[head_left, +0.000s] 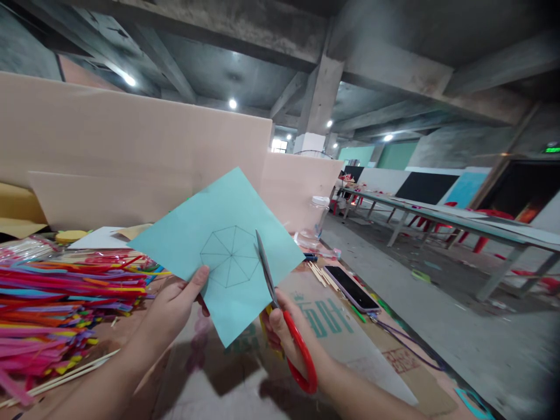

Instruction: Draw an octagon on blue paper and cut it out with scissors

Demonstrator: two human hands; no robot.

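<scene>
Above the tabletop [245,385] my left hand [172,309] pinches the blue paper [219,245] between its fingers; my right hand [284,335] grips red scissors [289,326], blades cutting into the paper's edge.

Both hands, left [172,306] and right [280,329], and forearms are bare: no sleeves, gloves, rings or watch

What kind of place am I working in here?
Likely a craft workshop in a bare concrete hall: pipe cleaners heaped on the table, long worktables beyond, scissors cutting teal paper.
</scene>
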